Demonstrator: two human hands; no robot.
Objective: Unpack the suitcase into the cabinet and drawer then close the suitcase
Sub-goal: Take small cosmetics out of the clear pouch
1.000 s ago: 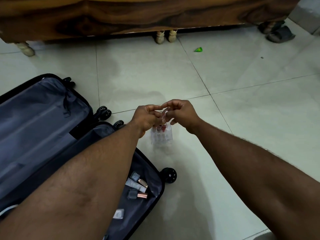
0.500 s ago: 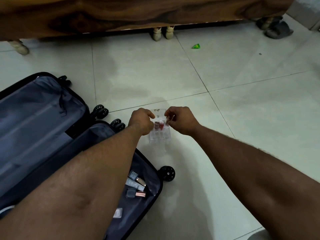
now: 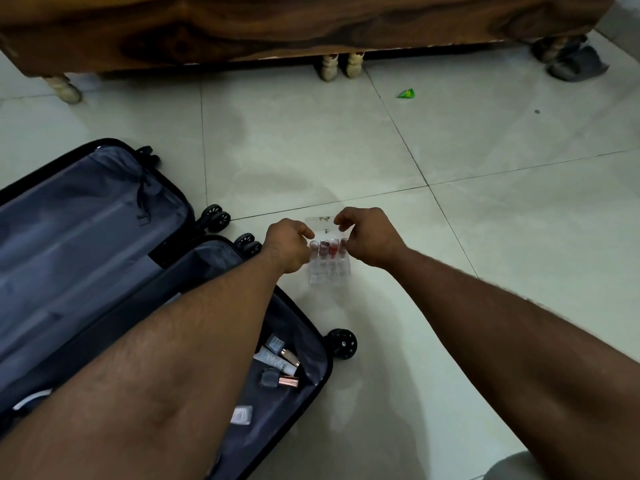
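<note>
A black suitcase point(image 3: 104, 216) lies open on the tiled floor at the left, its grey lining showing. Small cosmetic bottles point(image 3: 278, 362) and a small clear packet point(image 3: 241, 415) lie in its near half. To its right a clear plastic case point(image 3: 329, 268) with several red and pink lipsticks stands on the floor. My left hand point(image 3: 289, 244) pinches the case's left side. At its right top edge my right hand point(image 3: 367, 233) grips the clear lid. My forearms hide part of the suitcase.
A dark wooden cabinet point(image 3: 277, 26) on pale turned legs point(image 3: 327, 67) spans the top. A green scrap point(image 3: 407, 93) lies on the floor at the right, with grey slippers point(image 3: 575, 65) beyond it. A suitcase wheel point(image 3: 341, 344) sticks out near the case.
The clear case came down from in front of me to the floor, held in both hands. My hands have spread apart to its two sides and the lid now stands up.
</note>
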